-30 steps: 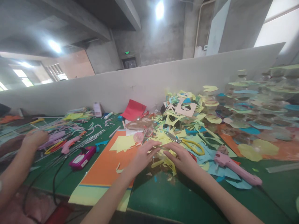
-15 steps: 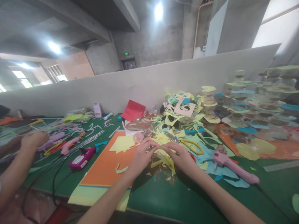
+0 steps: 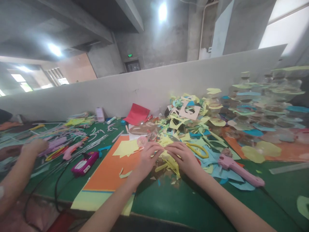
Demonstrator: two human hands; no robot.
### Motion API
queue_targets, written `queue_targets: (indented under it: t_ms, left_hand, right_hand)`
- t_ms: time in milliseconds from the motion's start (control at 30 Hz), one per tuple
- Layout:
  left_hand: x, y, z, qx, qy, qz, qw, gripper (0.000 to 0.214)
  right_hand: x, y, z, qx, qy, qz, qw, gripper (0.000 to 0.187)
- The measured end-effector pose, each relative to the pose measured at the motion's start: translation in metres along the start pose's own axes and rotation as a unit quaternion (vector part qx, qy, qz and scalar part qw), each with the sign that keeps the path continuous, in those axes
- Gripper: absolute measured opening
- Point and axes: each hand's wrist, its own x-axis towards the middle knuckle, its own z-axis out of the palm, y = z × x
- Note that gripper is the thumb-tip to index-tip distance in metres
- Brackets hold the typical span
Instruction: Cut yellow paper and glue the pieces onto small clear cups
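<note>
My left hand (image 3: 147, 158) and my right hand (image 3: 183, 156) meet fingertip to fingertip at the near edge of a heap of paper scraps (image 3: 190, 122). Both hands have curled fingers pinching among yellow paper strips (image 3: 169, 162); what exactly sits between the fingers is hidden. Yellow-handled scissors (image 3: 196, 149) lie just beyond my right hand. An orange paper sheet (image 3: 108, 174) lies under my left forearm.
A pink glue gun (image 3: 238, 170) lies right of my hands, a magenta glue gun (image 3: 84, 164) to the left. Another person's hand (image 3: 33, 146) rests at far left among pink tools. Clear bottles capped with paper discs (image 3: 260, 109) fill the right. A grey partition (image 3: 145, 87) backs the green table (image 3: 183, 203).
My two hands have drawn closer together and slightly away from me into the yellow scraps, now covering the scissors' blades. The other person's hand has barely shifted.
</note>
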Motion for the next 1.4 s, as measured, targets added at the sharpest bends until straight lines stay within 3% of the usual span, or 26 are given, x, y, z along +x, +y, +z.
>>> queue_targets:
  t_ms: [133,367,500,667,733,800,900,1000,1233,1400]
  left_hand:
    - [-0.002,-0.003,-0.004,0.042,-0.048,0.05,0.997,0.008]
    - [-0.002,-0.004,-0.004,0.114,-0.143,0.076,0.98,0.018]
    - [-0.002,-0.008,-0.026,0.157,-0.123,0.061,0.978,0.011]
    - [-0.007,-0.029,-0.091,0.228,0.023,-0.073,0.971,0.018]
    - [-0.01,-0.047,-0.111,0.251,0.0,-0.216,0.944,0.021]
    - [-0.016,-0.069,-0.12,0.256,-0.063,-0.283,0.922,0.034]
    - [-0.029,-0.101,-0.116,0.304,-0.149,-0.323,0.884,0.049]
    - [-0.04,-0.119,-0.107,0.315,-0.175,-0.333,0.871,0.046]
    - [-0.046,-0.118,-0.104,0.319,-0.19,-0.32,0.872,0.043]
    - [-0.046,-0.121,-0.104,0.315,-0.197,-0.311,0.875,0.041]
  right_hand:
    - [-0.001,0.003,-0.003,-0.063,-0.018,-0.042,0.997,0.022]
    - [-0.004,0.006,-0.004,-0.168,-0.037,-0.095,0.981,0.02]
    - [-0.003,0.008,-0.006,-0.217,-0.048,-0.099,0.97,0.019]
    - [0.014,0.013,-0.013,-0.283,-0.096,-0.101,0.949,0.02]
    - [0.023,0.018,-0.011,-0.3,-0.112,-0.106,0.941,0.023]
    - [0.031,0.023,-0.006,-0.316,-0.122,-0.109,0.935,0.023]
    - [0.035,0.029,0.005,-0.332,-0.129,-0.109,0.928,0.023]
    - [0.032,0.031,0.013,-0.332,-0.141,-0.11,0.926,0.026]
    - [0.026,0.028,0.001,-0.269,-0.155,-0.06,0.949,0.022]
    - [0.031,0.025,-0.01,-0.19,-0.099,0.076,0.974,0.021]
